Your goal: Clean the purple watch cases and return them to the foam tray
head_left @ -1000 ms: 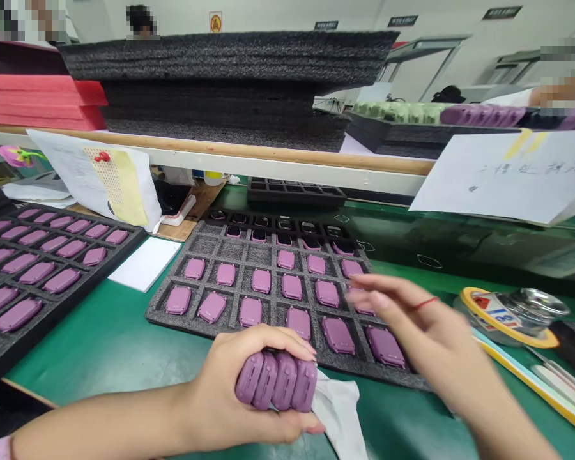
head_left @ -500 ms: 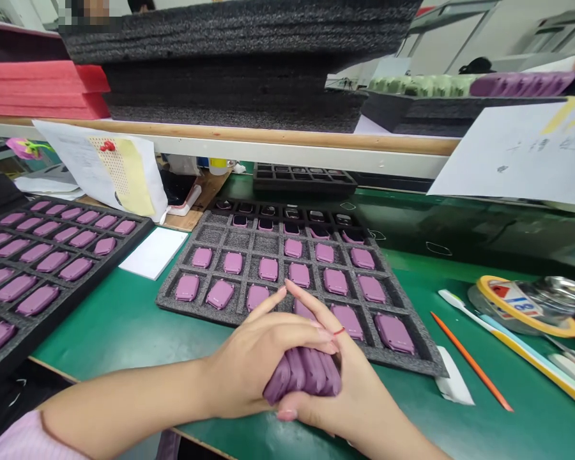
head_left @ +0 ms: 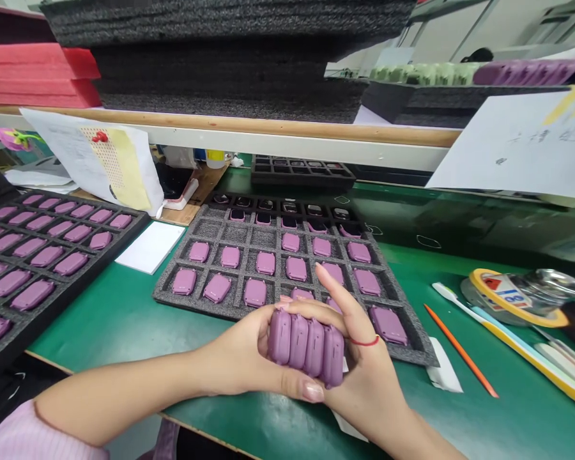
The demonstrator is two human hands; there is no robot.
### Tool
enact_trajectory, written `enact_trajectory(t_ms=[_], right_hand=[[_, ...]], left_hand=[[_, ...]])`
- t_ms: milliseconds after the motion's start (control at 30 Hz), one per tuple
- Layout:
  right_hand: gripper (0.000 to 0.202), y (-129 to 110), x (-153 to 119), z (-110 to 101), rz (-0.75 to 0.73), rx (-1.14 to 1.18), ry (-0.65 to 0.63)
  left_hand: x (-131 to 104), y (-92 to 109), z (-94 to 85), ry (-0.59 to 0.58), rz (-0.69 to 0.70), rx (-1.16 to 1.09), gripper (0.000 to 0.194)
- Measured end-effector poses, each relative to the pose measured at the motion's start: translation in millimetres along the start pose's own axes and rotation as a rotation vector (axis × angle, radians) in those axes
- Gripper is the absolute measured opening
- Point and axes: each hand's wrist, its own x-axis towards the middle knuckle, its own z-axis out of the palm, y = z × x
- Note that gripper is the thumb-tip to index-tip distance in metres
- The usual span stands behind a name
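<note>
Several purple smartwatch cases (head_left: 299, 345) stand on edge side by side between my hands, above the near edge of the foam tray (head_left: 364, 343). My left hand (head_left: 249, 358) grips the row, thumb below and fingers over the top. Around the row's right end, my right hand (head_left: 368, 374) is closed, its index finger stretched upward over the tray. Part of its grip is hidden behind the cases. More purple cases lie face down in the tray's nearer pockets, and dark-faced ones in the far rows. A white slip shows under my right hand.
A second foam tray (head_left: 57, 297) of purple cases lies at the left, by a white paper pad (head_left: 149, 248). At the right are an orange stick (head_left: 460, 348), a toothbrush (head_left: 512, 348) and a glass jar (head_left: 512, 300). A shelf (head_left: 249, 137) with black foam crosses above.
The row of cases has turned so their side edges face me more plainly. My left thumb now lies under it, and the right thumb has left the front. The view has shifted slightly.
</note>
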Motion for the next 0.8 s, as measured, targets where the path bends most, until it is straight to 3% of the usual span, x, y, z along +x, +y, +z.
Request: enact_trajectory(t_ms=[33, 100, 500, 700, 800], right_hand=[[0.093, 2, 0, 0, -0.008, 0.005, -0.007], [0.093, 4, 0, 1, -0.011, 0.005, -0.021], [0.099, 1, 0, -1, 0.024, -0.016, -0.065], [0.105, 7, -3, 1, 0.020, -0.100, -0.096], [0.103, 7, -2, 2, 0.027, -0.131, -0.103]], left_hand=[[2, 2, 0.2, -0.006, -0.001, -0.016, 0.047], [4, 3, -0.1, 0.012, 0.000, -0.016, 0.041], [2, -2, -3.0, 0.055, -0.038, -0.037, 0.057], [5, -6, -3.4, 0.059, -0.027, 0.043, 0.053], [5, -10, -3.6, 0.111, -0.071, 0.034, 0.063]])
